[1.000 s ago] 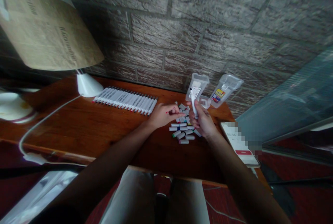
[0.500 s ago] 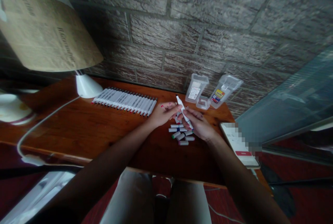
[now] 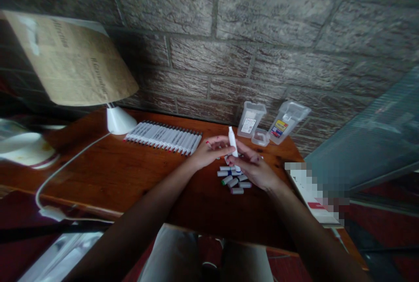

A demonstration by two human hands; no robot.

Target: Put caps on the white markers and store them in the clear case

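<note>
Between my two hands a white marker (image 3: 233,147) is held nearly upright, with dark blue at its lower end. My left hand (image 3: 211,152) comes in from the left, thumb and fingers closed on the barrel. From the right, my right hand (image 3: 257,166) grips the lower part, its fingers partly behind the marker. Just below them, several loose marker caps (image 3: 233,182) with coloured ends lie on the table, some hidden by the hands. To the left, a long row of white markers (image 3: 165,137) lies side by side, dark ends toward the wall and coloured tips toward me.
Two clear plastic cases (image 3: 251,119) and a small clear lid (image 3: 260,138) stand by the brick wall. A lamp (image 3: 121,120) with its cord is at the left, near a white bowl (image 3: 26,149). A partly blurred phone-like device (image 3: 312,199) lies on the table's right edge.
The marker has turned from leaning left to almost upright. The dark tip at its upper end no longer shows; that end now looks white. My view has shifted slightly.
</note>
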